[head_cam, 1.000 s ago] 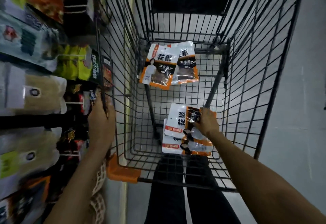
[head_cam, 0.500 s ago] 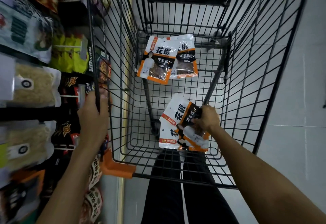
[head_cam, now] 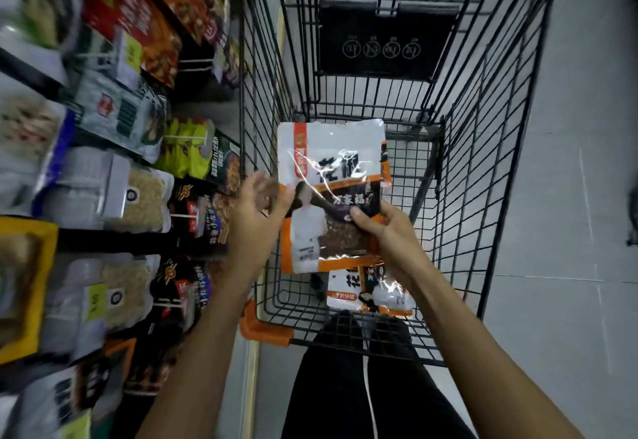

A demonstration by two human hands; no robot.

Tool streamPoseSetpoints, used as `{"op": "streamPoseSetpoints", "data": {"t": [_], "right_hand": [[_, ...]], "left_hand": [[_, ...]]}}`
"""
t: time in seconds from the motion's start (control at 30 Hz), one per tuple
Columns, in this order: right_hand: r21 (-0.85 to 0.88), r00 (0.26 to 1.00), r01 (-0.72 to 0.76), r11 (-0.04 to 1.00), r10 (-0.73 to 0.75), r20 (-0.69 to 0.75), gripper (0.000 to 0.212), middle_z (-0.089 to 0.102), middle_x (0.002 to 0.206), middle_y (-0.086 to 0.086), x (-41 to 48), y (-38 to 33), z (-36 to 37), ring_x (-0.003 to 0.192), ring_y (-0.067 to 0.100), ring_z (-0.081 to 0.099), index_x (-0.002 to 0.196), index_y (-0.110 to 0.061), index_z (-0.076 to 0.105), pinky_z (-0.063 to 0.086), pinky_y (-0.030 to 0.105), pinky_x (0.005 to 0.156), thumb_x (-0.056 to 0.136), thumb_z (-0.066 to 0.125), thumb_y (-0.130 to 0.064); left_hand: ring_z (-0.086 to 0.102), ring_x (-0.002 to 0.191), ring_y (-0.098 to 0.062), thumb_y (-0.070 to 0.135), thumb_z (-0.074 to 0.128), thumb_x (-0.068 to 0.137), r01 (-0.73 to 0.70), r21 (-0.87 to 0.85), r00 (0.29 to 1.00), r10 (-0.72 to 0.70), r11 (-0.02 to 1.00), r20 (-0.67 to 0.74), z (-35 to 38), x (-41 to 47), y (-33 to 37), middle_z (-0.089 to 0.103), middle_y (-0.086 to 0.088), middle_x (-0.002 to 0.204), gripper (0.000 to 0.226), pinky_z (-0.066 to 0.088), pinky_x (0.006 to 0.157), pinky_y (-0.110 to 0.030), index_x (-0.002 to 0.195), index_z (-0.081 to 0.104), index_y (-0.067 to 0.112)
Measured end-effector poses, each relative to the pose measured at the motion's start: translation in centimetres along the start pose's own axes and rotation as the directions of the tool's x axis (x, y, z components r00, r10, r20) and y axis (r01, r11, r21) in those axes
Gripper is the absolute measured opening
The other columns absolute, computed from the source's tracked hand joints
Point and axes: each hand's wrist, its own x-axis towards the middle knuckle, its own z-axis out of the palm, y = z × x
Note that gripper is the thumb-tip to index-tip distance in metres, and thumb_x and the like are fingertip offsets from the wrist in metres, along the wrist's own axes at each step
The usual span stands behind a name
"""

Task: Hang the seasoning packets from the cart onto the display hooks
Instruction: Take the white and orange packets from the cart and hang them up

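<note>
While display hooks (head_cam: 179,216) jut left of the cart (head_cam: 264,331), your left hand (head_cam: 257,210), nearer them, spreads its fingers beside the packet (head_cam: 328,169), upright above the cart, its lower right pinched by your right hand (head_cam: 383,231).

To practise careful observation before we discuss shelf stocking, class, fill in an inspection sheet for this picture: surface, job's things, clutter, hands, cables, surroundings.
Surface: black wire cart on grey tiled floor.
Job's things: seasoning packet held upright above the cart; second packet lying on the cart floor.
Clutter: nothing seen.
Hands: right hand grips the held packet's lower right; left hand open at its left edge, contact unclear.
Cables: nothing seen.
Surroundings: display shelves of hung goods on the left, blurred.
</note>
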Motion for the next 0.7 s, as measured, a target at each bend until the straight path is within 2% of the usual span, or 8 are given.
{"op": "streamPoseSetpoints", "data": {"t": [0.07,0.13,0.23,0.3,0.37,0.47,0.57,0.7], "right_hand": [[0.024,0.998,0.011,1.0,-0.013,0.059,0.025,0.068,0.1,0.003,-0.3,-0.3,1.2,0.094,0.021,0.068,0.099,-0.018,0.064,0.057,0.042,0.086,0.077,0.071,-0.027],[0.021,0.995,0.002,1.0,-0.004,0.097,0.032,0.069,0.099,0.002,0.1,-0.3,1.5,0.092,0.018,0.068,0.099,-0.018,0.063,0.058,0.039,0.082,0.073,0.069,-0.035],[-0.014,0.993,0.018,1.0,-0.016,0.114,0.031,0.071,0.091,0.001,2.0,1.2,-0.5,0.088,0.015,0.069,0.1,-0.008,0.063,0.058,0.03,0.078,0.087,0.059,-0.036],[-0.288,0.998,0.053,0.956,-0.061,-0.019,0.027,0.068,0.103,0.005,4.0,3.7,-3.0,0.101,0.021,0.065,0.109,-0.006,0.061,0.054,0.033,0.09,0.096,0.055,-0.029],[-0.627,0.986,-0.026,0.778,-0.083,-0.144,0.03,0.062,0.118,0.009,6.2,7.2,-5.8,0.113,0.025,0.058,0.12,-0.006,0.057,0.048,0.036,0.097,0.094,0.059,-0.021],[-0.881,0.99,-0.131,0.454,0.021,-0.137,0.054,0.051,0.137,0.015,8.8,12.8,-8.7,0.128,0.03,0.046,0.135,-0.006,0.046,0.039,0.041,0.107,0.088,0.068,-0.02],[-0.994,0.997,-0.028,0.108,0.072,-0.021,0.073,0.049,0.138,0.011,10.0,16.8,-9.8,0.128,0.028,0.044,0.139,-0.01,0.038,0.037,0.039,0.106,0.08,0.075,-0.034],[-1.0,0.998,0.027,-0.011,0.055,0.026,0.084,0.045,0.139,0.007,10.2,19.5,-10.0,0.131,0.025,0.039,0.141,-0.014,0.032,0.024,0.042,0.112,0.074,0.075,-0.044]], "left_hand": [[0.069,0.088,-0.009,0.044,0.069,0.071,0.161,-0.258,0.98,-0.124,0.953,0.154,0.6,0.1,0.5,0.073,0.002,0.099,0.046,0.053,0.068,-0.017,0.108,0.067,0.016],[0.072,0.077,-0.011,0.036,0.076,0.065,0.262,-0.328,0.956,-0.198,0.908,0.215,0.6,0.5,0.0,0.075,0.003,0.08,0.021,0.054,0.06,-0.019,0.081,0.073,0.023],[0.072,0.076,-0.013,0.025,0.079,0.065,0.34,-0.328,0.934,-0.275,0.881,0.229,1.2,1.2,-1.2,0.075,0.001,0.078,0.025,0.055,0.061,-0.022,0.085,0.068,0.015],[0.069,0.075,-0.016,0.019,0.079,0.073,0.327,-0.249,0.942,-0.292,0.911,0.167,2.0,1.8,-2.1,0.071,-0.006,0.08,0.023,0.055,0.067,-0.025,0.087,0.064,0.008],[0.061,0.067,-0.011,0.016,0.076,0.08,0.27,-0.115,0.961,-0.26,0.956,0.095,2.7,2.2,-3.0,0.064,-0.005,0.075,0.014,0.05,0.063,-0.019,0.08,0.062,0.012],[0.056,0.055,0.003,0.012,0.072,0.084,0.194,-0.023,0.98,-0.193,0.981,0.047,3.6,3.0,-4.5,0.06,0.002,0.068,0.016,0.043,0.048,-0.008,0.073,0.061,0.016],[0.057,0.07,-0.015,0.012,0.07,0.085,0.181,0.027,0.982,-0.182,0.983,0.045,4.1,3.6,-5.7,0.06,-0.01,0.078,0.019,0.045,0.059,-0.018,0.089,0.063,-0.005],[0.057,0.077,-0.014,0.01,0.07,0.085,0.183,-0.015,0.982,-0.182,0.983,0.048,4.3,3.9,-6.6,0.061,-0.007,0.085,0.016,0.047,0.069,-0.023,0.095,0.062,0.001]]}}
